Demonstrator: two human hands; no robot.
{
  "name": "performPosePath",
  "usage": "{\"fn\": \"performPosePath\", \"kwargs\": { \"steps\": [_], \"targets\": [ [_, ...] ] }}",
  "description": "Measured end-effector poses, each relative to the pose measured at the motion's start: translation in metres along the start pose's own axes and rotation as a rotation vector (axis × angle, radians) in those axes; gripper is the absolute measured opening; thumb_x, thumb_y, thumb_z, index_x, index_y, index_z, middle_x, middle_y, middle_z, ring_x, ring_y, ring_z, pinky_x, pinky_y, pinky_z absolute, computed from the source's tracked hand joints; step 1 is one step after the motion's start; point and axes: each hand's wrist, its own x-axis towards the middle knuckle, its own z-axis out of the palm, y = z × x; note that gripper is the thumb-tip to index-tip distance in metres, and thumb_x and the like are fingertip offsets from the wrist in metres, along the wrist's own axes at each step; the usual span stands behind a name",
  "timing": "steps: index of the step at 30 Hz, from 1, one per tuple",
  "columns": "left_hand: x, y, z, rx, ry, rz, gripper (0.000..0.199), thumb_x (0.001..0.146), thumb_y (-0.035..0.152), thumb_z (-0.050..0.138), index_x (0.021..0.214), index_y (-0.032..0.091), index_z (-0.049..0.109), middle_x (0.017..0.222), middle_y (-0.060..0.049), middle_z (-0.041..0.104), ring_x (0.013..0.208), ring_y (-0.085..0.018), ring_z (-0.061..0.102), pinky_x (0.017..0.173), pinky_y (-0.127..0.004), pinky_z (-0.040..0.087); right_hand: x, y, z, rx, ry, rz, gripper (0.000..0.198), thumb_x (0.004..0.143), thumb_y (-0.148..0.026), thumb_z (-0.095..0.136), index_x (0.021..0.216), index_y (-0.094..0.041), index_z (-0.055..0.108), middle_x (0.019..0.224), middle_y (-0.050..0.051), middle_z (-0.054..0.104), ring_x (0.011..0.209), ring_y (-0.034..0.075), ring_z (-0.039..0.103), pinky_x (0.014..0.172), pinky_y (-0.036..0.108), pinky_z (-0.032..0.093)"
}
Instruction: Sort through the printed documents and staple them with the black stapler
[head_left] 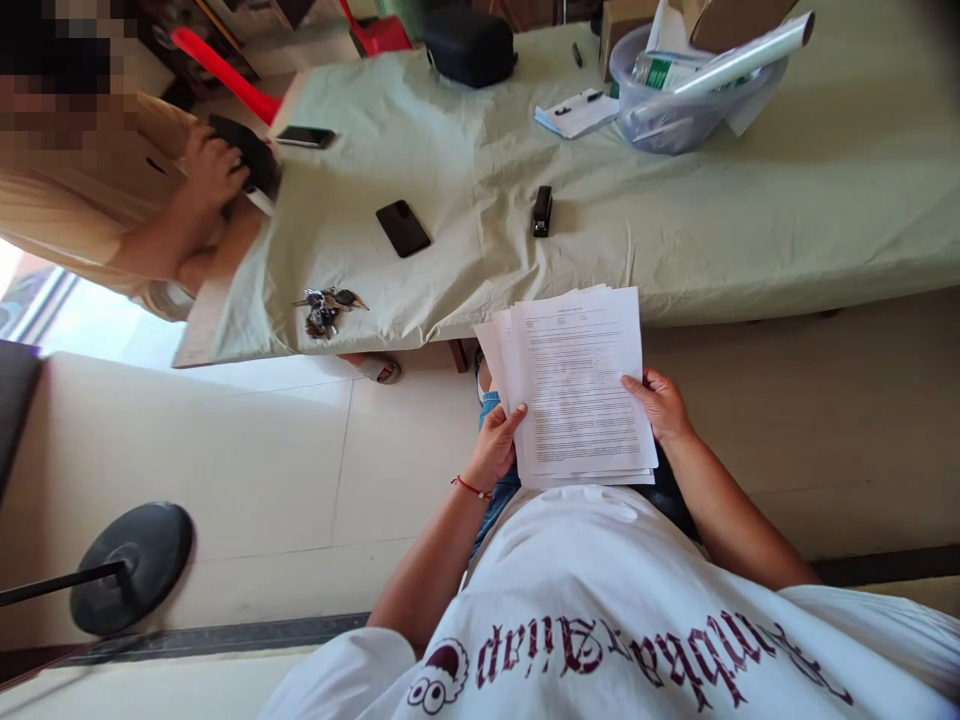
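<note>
Pinched at opposite edges by the left hand [496,443] and right hand [662,405], the papers [585,390] tilt face-up by the near edge of the table [607,240], likely to keep the fanned pile together and readable, with the stapler [542,212] just beyond.

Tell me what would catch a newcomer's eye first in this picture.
Most likely the stack of printed sheets, held in front of the white shirt between the left hand and the right hand. Next, perhaps, the bluish plastic basket at the far side of the cloth-covered table, a long pale roll jutting from it. A small black stapler stands out on the cloth beyond the sheets.
</note>
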Motion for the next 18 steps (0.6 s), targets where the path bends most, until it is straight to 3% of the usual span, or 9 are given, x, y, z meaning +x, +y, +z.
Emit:
{"fn": "performPosePath", "kwargs": {
  "steps": [4,9,13,18],
  "targets": [
    [-0.003,-0.001,-0.003,-0.024,-0.011,-0.019,0.059,0.062,0.056,0.1,0.1,0.017,0.077,0.099,-0.012,0.083,0.11,-0.035,0.076,0.101,-0.047,0.061,-0.001,0.004,0.003,-0.044,-0.044,-0.03,0.047,0.07,-0.06,0.092,0.1,-0.026,0.081,0.097,0.001,0.083,0.09,0.026,0.078,0.09,0.041,0.062],
    [0.0,-0.004,-0.005,-0.019,-0.013,0.001,0.061,0.062,0.053,0.101,0.104,0.017,0.077,0.102,-0.014,0.083,0.114,-0.037,0.076,0.103,-0.049,0.06,0.005,0.014,-0.002,-0.163,-0.033,-0.105,0.045,0.08,-0.066,0.082,0.101,-0.027,0.083,0.098,0.0,0.083,0.097,0.026,0.077,0.094,0.04,0.061],
    [0.003,-0.007,-0.007,-0.044,0.0,-0.001,0.061,0.061,0.052,0.101,0.105,0.016,0.077,0.1,-0.013,0.083,0.114,-0.037,0.076,0.103,-0.049,0.06,0.012,0.02,-0.007,-0.164,0.044,-0.122,0.046,0.08,-0.071,0.079,0.092,-0.027,0.081,0.09,0.0,0.081,0.09,0.025,0.077,0.092,0.039,0.061],
    [0.004,-0.007,-0.009,-0.034,0.024,-0.009,0.062,0.062,0.052,0.1,0.106,0.016,0.076,0.099,-0.013,0.083,0.109,-0.037,0.077,0.1,-0.049,0.062,0.018,0.021,-0.01,-0.085,0.067,-0.09,0.044,0.076,-0.067,0.084,0.096,-0.028,0.082,0.096,-0.001,0.083,0.093,0.023,0.077,0.097,0.038,0.061]
  ]
}}
